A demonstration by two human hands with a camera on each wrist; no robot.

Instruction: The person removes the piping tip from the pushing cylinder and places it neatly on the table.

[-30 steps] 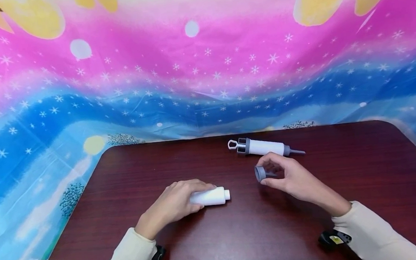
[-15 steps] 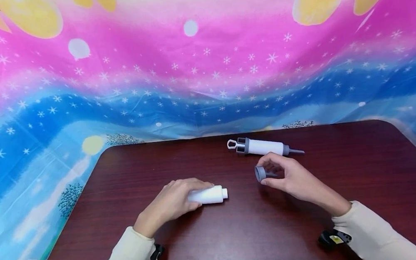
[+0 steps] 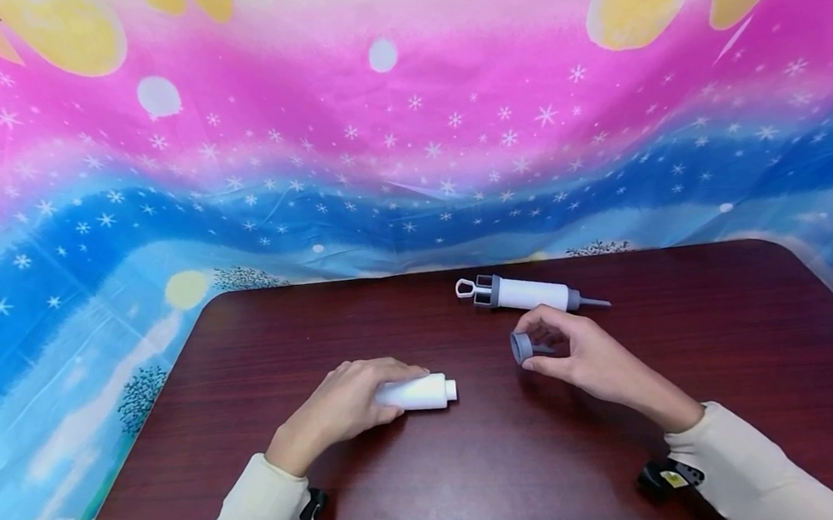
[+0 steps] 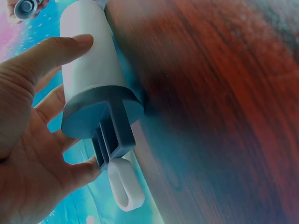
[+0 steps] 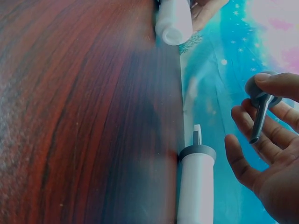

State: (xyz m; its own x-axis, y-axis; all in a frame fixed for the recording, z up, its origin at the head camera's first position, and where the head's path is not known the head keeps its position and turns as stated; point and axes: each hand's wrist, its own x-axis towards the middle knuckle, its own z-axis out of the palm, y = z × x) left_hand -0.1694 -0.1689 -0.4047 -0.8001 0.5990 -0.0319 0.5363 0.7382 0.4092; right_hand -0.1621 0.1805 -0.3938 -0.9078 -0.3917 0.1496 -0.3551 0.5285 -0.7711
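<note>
My left hand [image 3: 347, 401] grips a white syringe barrel [image 3: 422, 392] lengthwise, its narrow threaded end pointing right. The left wrist view shows the thumb laid along the barrel [image 4: 91, 60], a grey flanged handle [image 4: 105, 112] at its rear and a white plunger ring [image 4: 125, 184] sticking out. Whether the barrel touches the table cannot be told. To the right, my right hand [image 3: 584, 353] pinches a grey nozzle cap [image 3: 521, 349] between thumb and fingers. The cap's round opening faces the barrel; its thin spout [image 5: 259, 121] points back toward the palm. A gap separates cap and barrel.
A second syringe [image 3: 533, 293], white with grey ends, a plunger ring and a fitted grey nozzle, lies on the dark wood table [image 3: 439, 492] just beyond my right hand. A patterned cloth [image 3: 375, 147] hangs behind the table's back edge.
My left hand with the syringe barrel has shifted very slightly to the left. My right hand and the nozzle cap look unmoved.
</note>
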